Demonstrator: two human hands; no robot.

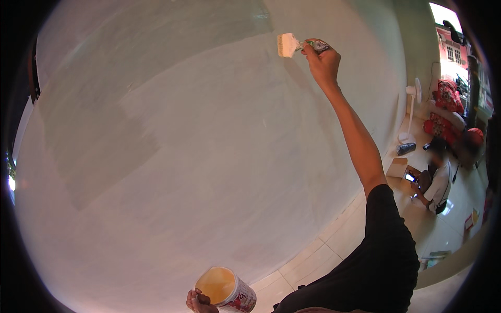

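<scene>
My right hand [323,65] is raised at the end of an outstretched arm, its fingers wrapped round the handle of a wide paintbrush [286,45]. The brush's pale, paint-coated bristles point left, at or close to the wall [209,156]; whether they touch it I cannot tell. Down at the lower edge, my left hand [200,301] grips the rim of a paint bucket [241,296]. Yellowish-cream paint residue coats the inside of the bucket, and coloured print covers its outside. Much of the wall is pale, with darker grey-green patches at the upper left.
White floor tiles [313,258] run along the wall's foot. At the right a person [438,180] sits on the floor with a lit phone, beside an open cardboard box [397,168]. Behind are a white standing fan [413,94] and red patterned bundles [448,96].
</scene>
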